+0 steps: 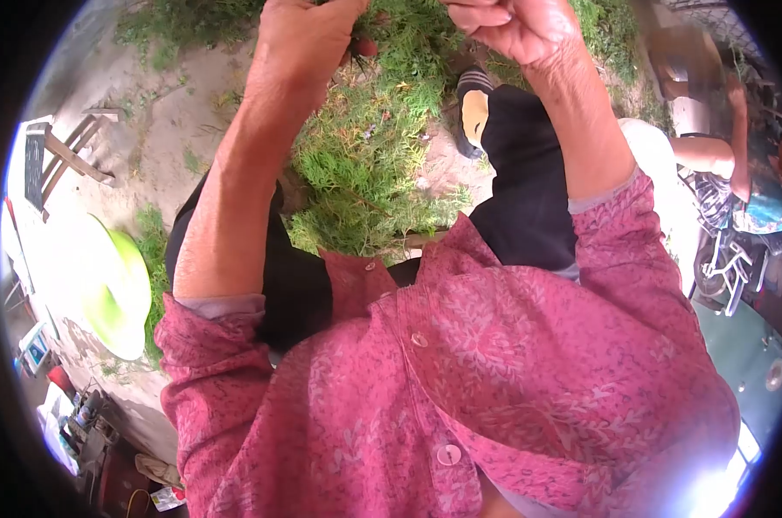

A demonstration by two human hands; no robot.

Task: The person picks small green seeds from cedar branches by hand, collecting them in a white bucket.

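My left hand (309,39) is at the top edge, its fingers curled closed and partly cut off by the frame. A bit of dark green shows beside its fingertips, too small to name. My right hand (525,26) is also at the top edge, fingers bent inward and pressed together; whatever they hold, if anything, is out of sight. Between and below both hands lies a heap of feathery green sprigs (356,173), some of them yellowish, spread on the ground between my knees. More green foliage (417,43) fills the gap between the hands.
A bright yellow-green rounded object (119,285) sits at the left, near a wooden frame (75,160). Clutter (80,414) lies lower left. Another person (736,164) is at the right, beside a pale metal frame (728,272). My shoe (474,108) rests by the sprigs.
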